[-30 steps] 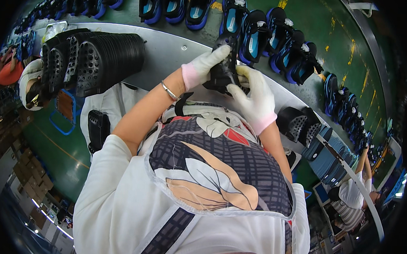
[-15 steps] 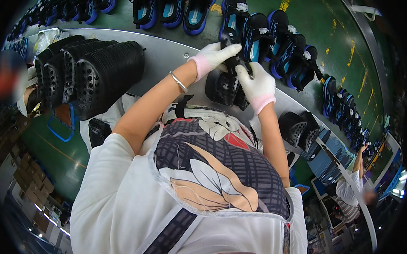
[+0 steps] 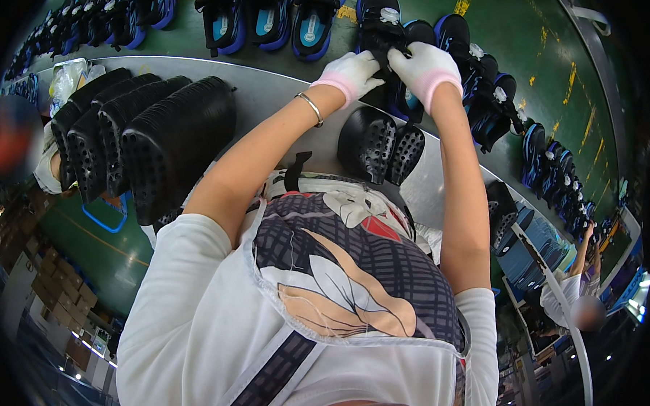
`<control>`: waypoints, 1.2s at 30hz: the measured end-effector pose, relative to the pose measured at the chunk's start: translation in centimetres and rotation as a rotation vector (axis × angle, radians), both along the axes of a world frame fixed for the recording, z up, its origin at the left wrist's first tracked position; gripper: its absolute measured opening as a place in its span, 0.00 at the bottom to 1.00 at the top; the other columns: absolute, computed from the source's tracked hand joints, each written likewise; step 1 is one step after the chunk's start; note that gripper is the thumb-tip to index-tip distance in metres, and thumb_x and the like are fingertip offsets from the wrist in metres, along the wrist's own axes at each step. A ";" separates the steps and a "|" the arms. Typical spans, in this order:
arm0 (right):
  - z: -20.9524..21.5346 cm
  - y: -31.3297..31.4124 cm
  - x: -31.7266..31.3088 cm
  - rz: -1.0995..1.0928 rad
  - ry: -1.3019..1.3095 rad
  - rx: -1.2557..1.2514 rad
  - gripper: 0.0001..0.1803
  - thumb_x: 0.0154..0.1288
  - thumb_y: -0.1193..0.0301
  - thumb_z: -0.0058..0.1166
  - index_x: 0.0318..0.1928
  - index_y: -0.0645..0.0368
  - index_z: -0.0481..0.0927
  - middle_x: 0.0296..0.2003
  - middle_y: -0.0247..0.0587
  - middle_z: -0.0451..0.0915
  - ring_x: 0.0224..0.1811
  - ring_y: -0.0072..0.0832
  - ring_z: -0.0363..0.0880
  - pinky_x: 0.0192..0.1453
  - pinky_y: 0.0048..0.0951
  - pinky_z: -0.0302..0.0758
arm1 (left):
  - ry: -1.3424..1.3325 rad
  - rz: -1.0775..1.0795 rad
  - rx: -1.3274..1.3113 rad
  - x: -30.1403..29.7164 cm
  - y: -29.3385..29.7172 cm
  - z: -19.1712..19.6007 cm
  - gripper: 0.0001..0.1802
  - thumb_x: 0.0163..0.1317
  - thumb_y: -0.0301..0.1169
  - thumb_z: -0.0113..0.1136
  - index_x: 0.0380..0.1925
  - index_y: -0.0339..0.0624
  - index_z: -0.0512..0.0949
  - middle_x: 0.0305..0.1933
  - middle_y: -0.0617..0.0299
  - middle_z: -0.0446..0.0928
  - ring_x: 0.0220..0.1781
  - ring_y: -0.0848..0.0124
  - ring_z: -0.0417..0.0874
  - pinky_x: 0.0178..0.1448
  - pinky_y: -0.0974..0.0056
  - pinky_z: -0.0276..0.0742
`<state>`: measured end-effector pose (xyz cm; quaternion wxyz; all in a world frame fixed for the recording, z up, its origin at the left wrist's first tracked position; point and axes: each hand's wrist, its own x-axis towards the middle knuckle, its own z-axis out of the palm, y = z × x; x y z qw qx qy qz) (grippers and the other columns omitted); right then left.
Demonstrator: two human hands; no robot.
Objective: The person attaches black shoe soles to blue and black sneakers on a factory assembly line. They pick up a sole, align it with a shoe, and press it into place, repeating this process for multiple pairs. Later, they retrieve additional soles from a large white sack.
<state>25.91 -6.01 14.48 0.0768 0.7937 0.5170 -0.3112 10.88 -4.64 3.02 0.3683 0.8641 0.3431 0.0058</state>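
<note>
Both my hands wear white gloves with pink cuffs and reach forward to a black shoe [image 3: 381,40] in the row across the metal edge. My left hand [image 3: 354,71] is at the near left side of this shoe, its fingers curled and the thumb stretched over the dark material. My right hand [image 3: 427,67] pinches dark material at the shoe's opening with bent fingers. What lies between the hands is too dark to make out fully. Close to my body stand two black moulded pieces with dotted holes [image 3: 371,145], untouched.
Stacks of black moulded pieces [image 3: 179,135] stand at left on the metal ledge [image 3: 272,92]. Rows of black and blue shoes [image 3: 314,25] run along the green surface. More black pieces and blue sheets [image 3: 530,237] lie at right. A co-worker [image 3: 564,297] reaches in there.
Both hands have moved forward from above the ledge to the shoe row. The black moulded piece they held is no longer plainly visible. The two pieces near my body now show uncovered.
</note>
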 end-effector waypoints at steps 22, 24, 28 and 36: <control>-7.3 4.6 -3.5 0.041 -0.073 -0.030 0.15 0.65 0.63 0.48 0.44 0.56 0.84 0.47 0.50 0.81 0.51 0.44 0.80 0.54 0.40 0.77 | 0.330 0.066 -0.271 1.2 2.0 1.1 0.22 0.59 0.46 0.56 0.48 0.46 0.76 0.45 0.50 0.81 0.49 0.51 0.81 0.51 0.55 0.77; -6.9 4.4 -3.1 0.072 -0.071 -0.035 0.14 0.64 0.65 0.49 0.44 0.56 0.84 0.47 0.51 0.81 0.51 0.44 0.80 0.54 0.40 0.78 | 0.328 0.058 -0.252 1.0 1.8 1.5 0.22 0.57 0.44 0.60 0.49 0.46 0.76 0.50 0.53 0.79 0.51 0.53 0.80 0.53 0.56 0.76; -6.1 4.1 -2.8 0.228 -0.145 -0.090 0.13 0.60 0.72 0.53 0.44 0.58 0.84 0.47 0.51 0.81 0.51 0.43 0.80 0.53 0.39 0.78 | 0.255 0.005 -0.131 0.0 1.1 0.5 0.20 0.58 0.41 0.59 0.49 0.46 0.76 0.53 0.55 0.77 0.53 0.54 0.78 0.54 0.56 0.76; -8.4 4.5 -2.9 0.242 -0.169 -0.012 0.17 0.66 0.62 0.46 0.43 0.60 0.83 0.44 0.56 0.81 0.48 0.49 0.80 0.53 0.43 0.77 | 0.392 0.099 -0.235 0.8 1.5 2.2 0.18 0.59 0.42 0.58 0.48 0.49 0.77 0.53 0.58 0.76 0.52 0.55 0.78 0.53 0.56 0.76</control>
